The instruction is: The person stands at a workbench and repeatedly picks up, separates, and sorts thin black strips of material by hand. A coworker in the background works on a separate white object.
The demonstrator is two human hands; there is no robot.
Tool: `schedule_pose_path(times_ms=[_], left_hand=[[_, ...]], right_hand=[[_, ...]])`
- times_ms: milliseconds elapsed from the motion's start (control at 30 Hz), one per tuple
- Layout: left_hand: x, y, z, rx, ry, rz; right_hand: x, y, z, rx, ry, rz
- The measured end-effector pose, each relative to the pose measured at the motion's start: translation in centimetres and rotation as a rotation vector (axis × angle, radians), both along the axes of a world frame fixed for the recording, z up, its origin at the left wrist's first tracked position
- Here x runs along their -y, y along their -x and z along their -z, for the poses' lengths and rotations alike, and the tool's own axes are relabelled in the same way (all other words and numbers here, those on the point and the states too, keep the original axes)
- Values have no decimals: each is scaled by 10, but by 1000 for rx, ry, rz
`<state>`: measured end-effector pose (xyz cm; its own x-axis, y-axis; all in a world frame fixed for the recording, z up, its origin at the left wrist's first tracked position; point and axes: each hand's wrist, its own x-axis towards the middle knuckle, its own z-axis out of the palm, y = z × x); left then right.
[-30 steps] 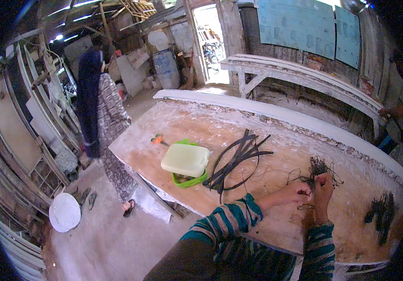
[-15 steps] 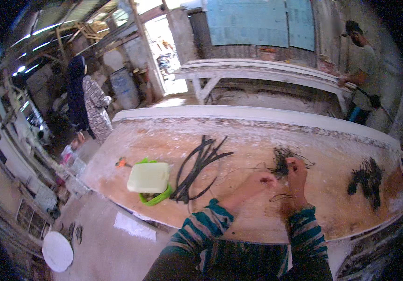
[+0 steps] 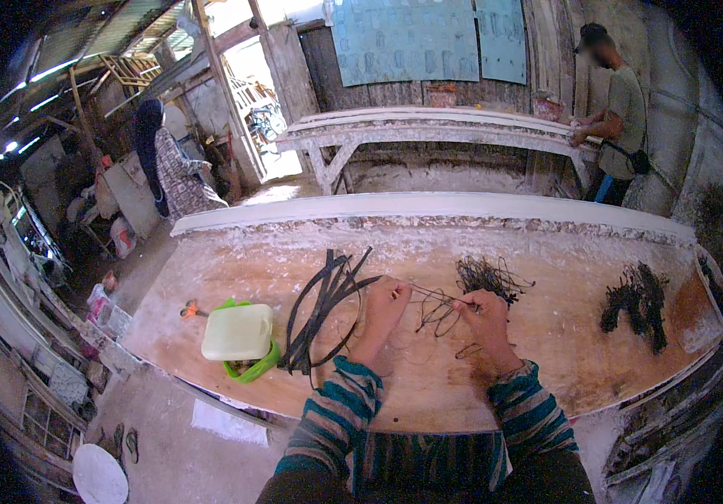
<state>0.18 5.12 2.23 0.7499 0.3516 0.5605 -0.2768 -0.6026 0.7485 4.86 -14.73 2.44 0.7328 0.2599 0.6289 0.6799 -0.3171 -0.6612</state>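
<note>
My left hand (image 3: 384, 307) and my right hand (image 3: 484, 312) rest on a wide wooden table (image 3: 546, 370), each pinching an end of a thin dark wire (image 3: 433, 294) stretched between them. Loose loops of the same wire (image 3: 437, 317) lie under my hands. Just beyond my right hand sits a tangled bundle of thin wire (image 3: 486, 275). Left of my left hand lies a bunch of long black strips (image 3: 321, 311), bent in a loop. Both forearms wear striped sleeves.
A pale plastic jerrycan (image 3: 238, 332) lies on a green bowl (image 3: 254, 370) at the table's left, an orange tool (image 3: 190, 311) beside it. Another dark wire pile (image 3: 635, 298) sits at right. One person (image 3: 168, 168) stands far left, another (image 3: 618, 113) at a white bench (image 3: 429, 126).
My head has turned, so the table now sits centred and the second person has come into view. My hands stay together on the wire, now drawn slightly apart with a strand stretched between them.
</note>
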Motion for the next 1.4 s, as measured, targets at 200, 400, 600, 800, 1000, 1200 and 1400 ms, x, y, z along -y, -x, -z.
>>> schedule_pose_path(times_ms=[200,400,600,800,1000,1200,1400], left_hand=[[-6,-6,9,-124,370,178],[-5,0,-1,-260,1021,541],[-3,-6,12,-225,1067,340],[0,-7,14,-179,1051,217],[-6,-8,13,-162,848,227],[7,3,-3,-83,136,80],[3,27,13,-99,100,182]], right_hand=[[2,5,-7,245,142,97],[7,-4,0,13,181,65],[-7,27,-9,148,293,-89],[-20,41,-17,157,318,-212],[-7,30,-18,179,258,-173],[21,-20,12,233,208,307],[29,-35,10,65,280,473]])
